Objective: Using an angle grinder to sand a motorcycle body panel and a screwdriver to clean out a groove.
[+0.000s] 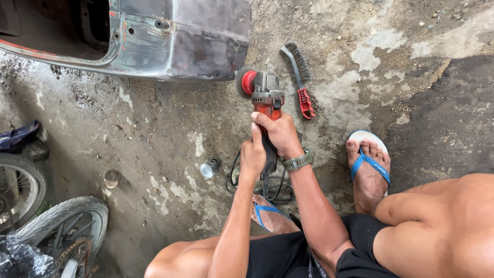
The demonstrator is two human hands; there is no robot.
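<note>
A bare metal panel (pixel 170 41) fills the upper left of the frame. Two wheels (pixel 56 226) sit at the lower left. At centre, the grinder (pixel 265 95) points its disc toward the panel's lower right corner. The right hand (pixel 280 135) wraps tight around the grinder's red body, fingers fully closed on it. The left hand (pixel 252 157), just below and left, is curled shut around the grinder's rear grip. A wire brush (pixel 300 77) lies right of the grinder; a small tin (pixel 209 168) sits lower left of the hands.
</note>
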